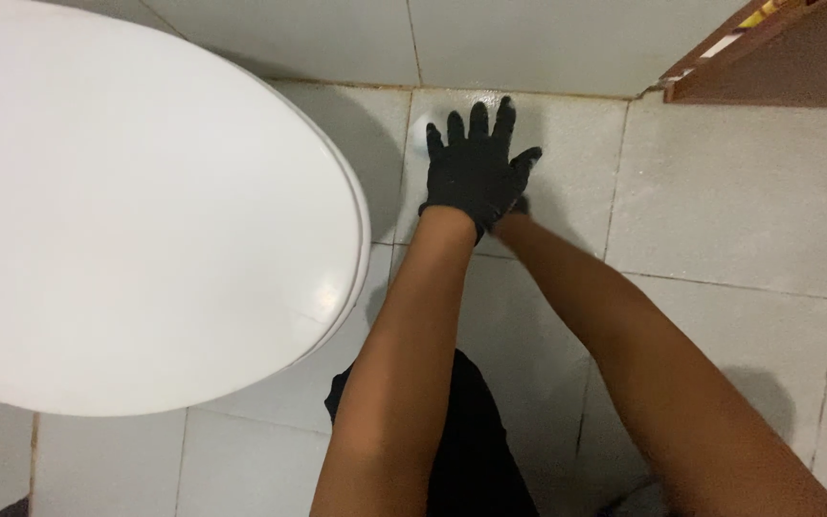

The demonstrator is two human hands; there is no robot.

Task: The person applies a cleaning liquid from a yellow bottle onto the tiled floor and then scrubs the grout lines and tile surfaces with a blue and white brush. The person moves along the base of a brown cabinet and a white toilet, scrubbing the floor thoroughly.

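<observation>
Reaching forward, your left hand (474, 172), in a black glove, spreads open, fingers splayed, over a white round object (417, 134) on the tiled floor (739, 211) beside the toilet lid (136, 211). Your right hand (519, 205) hides beneath it; its grip cannot be told.

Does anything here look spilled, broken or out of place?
Nothing stands out. The toilet lid is closed and whole, and the floor tiles show no cracks or puddles. The gloved left hand lies flat on the floor.
</observation>
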